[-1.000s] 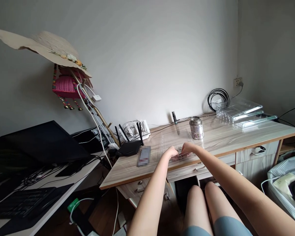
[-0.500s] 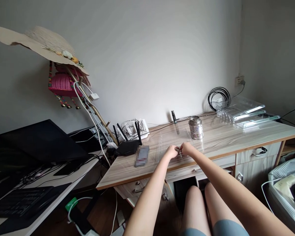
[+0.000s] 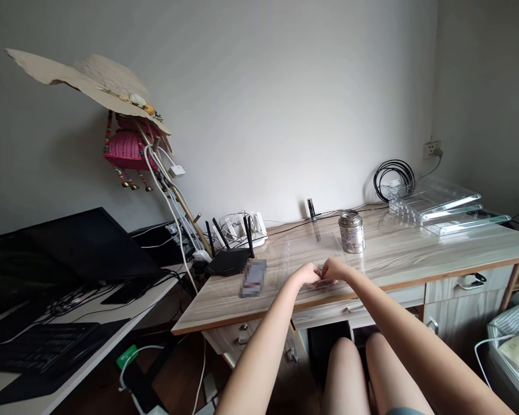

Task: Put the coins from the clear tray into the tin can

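My left hand (image 3: 307, 274) and my right hand (image 3: 334, 268) meet near the front of the wooden desk (image 3: 225, 308), their fingers curled in and fingertips close together. Whatever they pinch is small and mostly hidden behind the fingers; I cannot make it out. Beneath and behind them lies a clear plastic panel (image 3: 294, 249), flat on the desktop. A patterned metal tin (image 3: 352, 231) stands upright just beyond my right hand. To the left of my left hand rests a flat grey rectangular item (image 3: 254, 279), its surface blurred out.
A black router (image 3: 227, 261) with upright antennas sits at the desk's left end. Clear acrylic trays (image 3: 447, 210) and a coiled black cable (image 3: 393, 178) are at the right. A slim dark tube (image 3: 312, 210) stands by the wall. Left is another desk with a monitor (image 3: 69, 259).
The view has turned slightly left, so everything sits farther right. Both hands remain together at the panel; the small dark thing seen between the fingertips earlier is now mostly covered.
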The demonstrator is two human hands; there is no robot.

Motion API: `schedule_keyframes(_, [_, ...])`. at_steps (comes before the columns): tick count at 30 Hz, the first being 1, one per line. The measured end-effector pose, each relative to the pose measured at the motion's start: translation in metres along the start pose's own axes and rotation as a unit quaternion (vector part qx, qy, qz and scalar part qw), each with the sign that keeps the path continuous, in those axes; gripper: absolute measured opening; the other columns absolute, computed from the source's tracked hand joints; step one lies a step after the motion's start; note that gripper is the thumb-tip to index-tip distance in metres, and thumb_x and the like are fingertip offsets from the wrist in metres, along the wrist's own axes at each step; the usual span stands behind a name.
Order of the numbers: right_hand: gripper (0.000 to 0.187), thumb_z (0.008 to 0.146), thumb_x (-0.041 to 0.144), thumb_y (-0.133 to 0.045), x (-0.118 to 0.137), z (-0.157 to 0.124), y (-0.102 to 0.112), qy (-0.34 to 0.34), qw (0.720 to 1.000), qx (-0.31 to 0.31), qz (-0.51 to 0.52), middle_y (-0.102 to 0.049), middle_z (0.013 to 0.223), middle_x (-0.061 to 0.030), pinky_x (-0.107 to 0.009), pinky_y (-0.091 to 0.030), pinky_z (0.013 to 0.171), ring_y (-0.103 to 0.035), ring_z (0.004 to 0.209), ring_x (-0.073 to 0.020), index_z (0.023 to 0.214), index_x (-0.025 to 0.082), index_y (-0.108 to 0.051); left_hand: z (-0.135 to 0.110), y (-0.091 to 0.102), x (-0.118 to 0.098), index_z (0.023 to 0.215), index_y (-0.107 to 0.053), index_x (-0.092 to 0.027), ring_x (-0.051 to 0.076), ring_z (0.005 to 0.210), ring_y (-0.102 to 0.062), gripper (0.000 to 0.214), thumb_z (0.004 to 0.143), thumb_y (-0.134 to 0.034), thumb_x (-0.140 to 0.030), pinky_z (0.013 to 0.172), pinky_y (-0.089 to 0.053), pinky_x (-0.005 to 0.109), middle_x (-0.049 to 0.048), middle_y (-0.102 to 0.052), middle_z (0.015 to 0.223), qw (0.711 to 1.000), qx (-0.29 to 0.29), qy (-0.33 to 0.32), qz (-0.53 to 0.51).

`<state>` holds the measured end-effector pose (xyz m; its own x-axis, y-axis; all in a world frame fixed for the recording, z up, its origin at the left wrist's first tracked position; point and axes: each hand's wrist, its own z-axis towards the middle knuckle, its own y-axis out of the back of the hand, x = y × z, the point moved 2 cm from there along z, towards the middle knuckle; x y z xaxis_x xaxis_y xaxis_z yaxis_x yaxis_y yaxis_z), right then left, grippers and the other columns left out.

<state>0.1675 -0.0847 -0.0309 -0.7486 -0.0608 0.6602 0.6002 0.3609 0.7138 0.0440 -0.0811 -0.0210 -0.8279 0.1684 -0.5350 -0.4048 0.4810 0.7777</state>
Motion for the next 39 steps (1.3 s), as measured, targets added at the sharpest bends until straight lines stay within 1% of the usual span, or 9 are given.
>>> schedule_keyframes(6, [0.009,0.056,0.018,-0.054,-0.002,-0.003,0.002,0.013,1.0,0.009,0.002,-0.057,0.047,-0.0006,-0.019,-0.041,0.049,-0.057,0.053,-0.0135,0.058,0.016,-0.062,0.002,0.008,-0.008,0.053,-0.058,-0.014,0.014,0.047,-0.054,0.003,0.053,-0.056,-0.011,0.047,-0.042,0.023,-0.0005,-0.051,0.041,0.998,0.039,0.032,0.029])
schedule_keyframes(12, [0.008,0.057,0.02,-0.053,-0.006,0.003,0.0,0.012,0.999,0.017,0.028,-0.056,0.045,-0.0006,-0.019,-0.042,0.049,-0.056,0.052,-0.0133,0.053,0.015,-0.058,0.008,0.01,-0.013,0.052,-0.059,-0.013,0.017,0.047,-0.055,0.008,0.05,-0.056,-0.006,0.047,-0.043,0.025,0.0002,-0.05,0.039,0.996,0.068,0.053,0.027])
schedule_keyframes(21, [0.008,0.059,0.021,-0.052,-0.008,-0.001,0.003,0.033,0.993,0.048,0.106,-0.057,0.048,0.0018,-0.017,-0.042,0.047,-0.056,0.051,-0.0112,0.057,0.016,-0.058,0.008,0.011,-0.012,0.056,-0.059,-0.013,0.012,0.046,-0.056,0.012,0.052,-0.053,-0.003,0.051,-0.047,0.024,-0.0004,-0.055,0.046,0.991,0.114,0.037,-0.051])
schedule_keyframes(27, [0.012,0.058,0.02,-0.055,-0.008,0.002,0.003,0.032,0.987,0.065,0.144,-0.06,0.051,0.0018,-0.018,-0.044,0.048,-0.058,0.054,-0.0123,0.068,0.017,-0.06,0.006,0.012,-0.004,0.059,-0.061,-0.014,0.011,0.047,-0.055,0.014,0.051,-0.056,-0.003,0.055,-0.048,0.024,-0.0036,-0.054,0.045,0.989,0.105,0.018,-0.102])
schedule_keyframes(29, [0.014,0.057,0.02,-0.057,-0.009,0.005,0.002,0.023,0.986,0.07,0.151,-0.061,0.051,0.0014,-0.02,-0.045,0.048,-0.059,0.054,-0.0138,0.07,0.016,-0.059,0.005,0.01,0.0,0.059,-0.062,-0.013,0.01,0.047,-0.054,0.014,0.051,-0.057,-0.002,0.056,-0.048,0.023,-0.0037,-0.055,0.046,0.985,0.096,0.008,-0.142])
schedule_keyframes(31, [0.016,0.054,0.017,-0.059,-0.009,0.008,0.002,0.017,0.985,0.07,0.154,-0.061,0.05,0.0011,-0.021,-0.046,0.048,-0.059,0.053,-0.015,0.07,0.016,-0.059,0.005,0.009,0.005,0.057,-0.061,-0.01,0.011,0.047,-0.054,0.015,0.048,-0.059,0.002,0.054,-0.048,0.024,-0.0015,-0.056,0.046,0.965,0.072,0.018,-0.25])
schedule_keyframes(34, [0.02,0.051,0.013,-0.061,-0.007,0.011,0.009,0.02,0.988,0.037,0.151,-0.06,0.05,0.0012,-0.02,-0.047,0.049,-0.059,0.053,-0.0145,0.071,0.014,-0.06,0.006,0.01,0.013,0.056,-0.06,-0.006,0.013,0.047,-0.055,0.018,0.045,-0.06,0.008,0.05,-0.048,0.024,0.0022,-0.057,0.049,0.9,0.008,0.044,-0.434])
schedule_keyframes(37, [0.02,0.058,0.014,-0.057,0.003,0.015,0.023,0.043,0.988,-0.039,0.146,-0.064,0.062,-0.0012,-0.015,-0.046,0.052,-0.059,0.057,-0.0104,0.077,0.013,-0.059,0.01,0.013,0.018,0.065,-0.059,-0.008,0.009,0.055,-0.056,0.012,0.058,-0.058,0.002,0.057,-0.049,0.02,0.0023,-0.058,0.06,0.843,-0.062,0.027,-0.533])
schedule_keyframes(39, [0.021,0.063,0.016,-0.054,0.017,0.019,0.031,0.063,0.986,-0.082,0.132,-0.065,0.074,-0.0032,-0.012,-0.045,0.053,-0.059,0.06,-0.008,0.084,0.013,-0.058,0.014,0.014,0.02,0.068,-0.056,-0.011,0.006,0.058,-0.056,0.008,0.068,-0.052,-0.004,0.059,-0.048,0.016,0.0012,-0.057,0.064,0.796,-0.105,0.02,-0.595])
